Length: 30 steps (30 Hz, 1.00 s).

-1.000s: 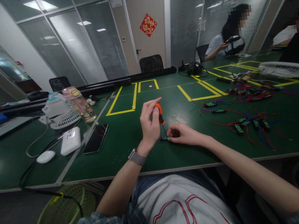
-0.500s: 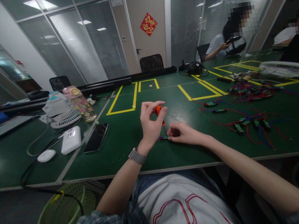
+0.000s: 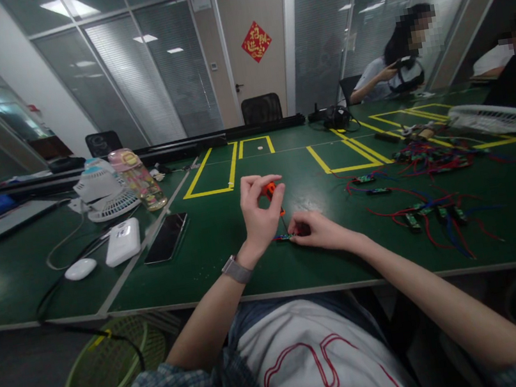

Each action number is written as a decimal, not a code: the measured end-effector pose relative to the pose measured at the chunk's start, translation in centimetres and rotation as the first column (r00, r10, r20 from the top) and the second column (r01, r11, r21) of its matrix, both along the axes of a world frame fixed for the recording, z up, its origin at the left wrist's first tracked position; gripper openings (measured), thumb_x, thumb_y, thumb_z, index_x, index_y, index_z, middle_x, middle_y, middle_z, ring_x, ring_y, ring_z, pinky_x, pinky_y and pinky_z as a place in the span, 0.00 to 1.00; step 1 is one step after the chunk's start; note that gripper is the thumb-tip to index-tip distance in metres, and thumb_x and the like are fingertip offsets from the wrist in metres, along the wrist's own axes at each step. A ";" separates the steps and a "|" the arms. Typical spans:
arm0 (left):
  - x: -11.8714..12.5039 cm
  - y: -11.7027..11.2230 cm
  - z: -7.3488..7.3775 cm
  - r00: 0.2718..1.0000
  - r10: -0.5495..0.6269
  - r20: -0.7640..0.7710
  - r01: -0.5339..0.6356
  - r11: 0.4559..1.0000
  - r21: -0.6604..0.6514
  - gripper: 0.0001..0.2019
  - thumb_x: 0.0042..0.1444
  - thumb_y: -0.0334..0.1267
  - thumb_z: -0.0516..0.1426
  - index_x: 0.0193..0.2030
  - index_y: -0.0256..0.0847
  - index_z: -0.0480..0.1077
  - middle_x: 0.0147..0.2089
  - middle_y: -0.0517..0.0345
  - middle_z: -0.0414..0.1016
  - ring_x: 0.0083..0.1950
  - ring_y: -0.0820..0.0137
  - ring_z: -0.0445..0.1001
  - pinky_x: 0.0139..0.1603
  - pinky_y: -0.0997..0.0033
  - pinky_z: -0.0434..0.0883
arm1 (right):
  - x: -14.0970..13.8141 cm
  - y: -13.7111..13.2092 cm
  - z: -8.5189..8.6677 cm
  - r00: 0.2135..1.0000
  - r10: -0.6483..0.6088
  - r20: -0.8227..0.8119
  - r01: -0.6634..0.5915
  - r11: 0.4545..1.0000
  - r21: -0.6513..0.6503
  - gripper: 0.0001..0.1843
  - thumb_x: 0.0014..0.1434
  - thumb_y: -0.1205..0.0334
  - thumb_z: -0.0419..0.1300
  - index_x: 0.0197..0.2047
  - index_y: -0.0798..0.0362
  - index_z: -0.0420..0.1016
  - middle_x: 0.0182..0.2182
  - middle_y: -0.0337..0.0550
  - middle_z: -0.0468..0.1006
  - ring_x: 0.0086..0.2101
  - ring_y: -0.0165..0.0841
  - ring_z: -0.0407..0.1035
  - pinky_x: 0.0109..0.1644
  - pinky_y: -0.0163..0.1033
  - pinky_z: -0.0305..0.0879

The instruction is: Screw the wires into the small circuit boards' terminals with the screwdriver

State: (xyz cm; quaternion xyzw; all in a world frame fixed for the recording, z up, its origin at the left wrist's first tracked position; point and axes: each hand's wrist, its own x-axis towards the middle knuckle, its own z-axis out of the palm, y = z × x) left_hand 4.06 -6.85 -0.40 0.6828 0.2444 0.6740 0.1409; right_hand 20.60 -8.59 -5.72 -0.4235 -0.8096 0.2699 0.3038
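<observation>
My left hand is closed around the orange handle of a screwdriver, held nearly upright with its thin shaft pointing down. The tip reaches a small green circuit board on the table, in front of me. My right hand rests on the tabletop and pinches the right end of that board, whose far side its fingers hide. On the right lie several similar boards with red and blue wires attached.
A tangled heap of wired boards lies farther back right, near a white fan. To the left are a phone, a white power bank, a mouse and a bottle. A person sits across the table.
The screwdriver's handle has tipped slightly to the left, and my left fingers have shifted a little with it. My right hand and the board stay in place.
</observation>
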 end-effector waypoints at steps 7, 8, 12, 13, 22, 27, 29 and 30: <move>-0.3 0.4 -0.3 0.997 -0.079 -0.020 0.080 0.997 0.006 0.15 0.68 0.37 0.48 0.51 0.44 0.74 0.49 0.53 0.71 0.51 0.67 0.72 0.53 0.66 0.71 | 0.1 0.0 -0.1 1.000 0.000 0.002 0.000 1.000 0.005 0.04 0.52 0.69 0.63 0.33 0.55 0.72 0.26 0.37 0.70 0.26 0.29 0.64 0.31 0.34 0.60; -0.3 0.4 -0.3 0.996 -0.084 -0.018 0.084 0.996 -0.005 0.14 0.68 0.37 0.48 0.52 0.44 0.74 0.50 0.53 0.72 0.51 0.67 0.73 0.52 0.66 0.71 | 0.1 0.1 -0.1 1.000 -0.001 0.005 0.001 1.000 0.004 0.04 0.52 0.69 0.63 0.33 0.55 0.72 0.26 0.37 0.70 0.26 0.29 0.64 0.31 0.34 0.60; -0.2 0.3 -0.2 0.997 -0.079 -0.008 0.079 0.997 -0.012 0.12 0.67 0.37 0.52 0.52 0.42 0.73 0.48 0.52 0.73 0.47 0.70 0.73 0.46 0.70 0.72 | 0.0 0.0 0.0 1.000 -0.003 0.010 0.003 1.000 0.010 0.03 0.52 0.69 0.62 0.32 0.55 0.72 0.26 0.37 0.70 0.26 0.29 0.64 0.31 0.34 0.60; -0.1 0.3 -0.2 0.998 -0.070 -0.004 0.070 0.998 -0.006 0.11 0.66 0.37 0.54 0.51 0.42 0.73 0.46 0.53 0.73 0.46 0.70 0.73 0.44 0.72 0.72 | 0.0 0.0 0.0 1.000 -0.004 0.009 0.003 1.000 0.011 0.03 0.51 0.69 0.62 0.32 0.55 0.72 0.25 0.37 0.70 0.26 0.28 0.63 0.31 0.34 0.60; -0.2 0.1 0.0 1.000 -0.022 -0.008 0.022 1.000 -0.003 0.09 0.65 0.39 0.55 0.46 0.43 0.75 0.43 0.54 0.68 0.42 0.72 0.71 0.42 0.71 0.70 | 0.0 0.0 0.0 1.000 0.000 -0.001 0.000 1.000 0.002 0.04 0.51 0.69 0.62 0.32 0.55 0.72 0.26 0.37 0.70 0.26 0.28 0.63 0.30 0.33 0.59; -0.2 0.2 0.1 0.997 -0.075 -0.006 0.076 0.997 0.019 0.12 0.68 0.36 0.50 0.49 0.42 0.74 0.45 0.54 0.74 0.47 0.70 0.73 0.48 0.69 0.70 | 0.0 -0.1 0.1 1.000 0.001 -0.002 -0.001 1.000 -0.001 0.04 0.52 0.70 0.62 0.33 0.56 0.72 0.26 0.37 0.70 0.26 0.28 0.63 0.30 0.33 0.59; 0.0 0.2 0.1 0.997 -0.082 0.005 0.082 0.997 0.003 0.10 0.66 0.37 0.53 0.48 0.42 0.74 0.43 0.54 0.72 0.43 0.71 0.72 0.42 0.71 0.70 | -0.1 -0.1 0.2 1.000 0.001 -0.001 -0.001 1.000 -0.002 0.04 0.52 0.70 0.62 0.32 0.56 0.72 0.26 0.36 0.70 0.26 0.28 0.63 0.30 0.33 0.59; 0.0 0.2 0.0 0.997 -0.072 0.011 0.072 0.997 0.003 0.08 0.65 0.37 0.55 0.47 0.42 0.75 0.42 0.55 0.71 0.42 0.72 0.71 0.41 0.72 0.70 | -0.1 -0.1 0.2 1.000 0.001 0.000 -0.001 1.000 -0.004 0.04 0.52 0.70 0.62 0.32 0.56 0.72 0.26 0.36 0.70 0.26 0.28 0.63 0.30 0.33 0.59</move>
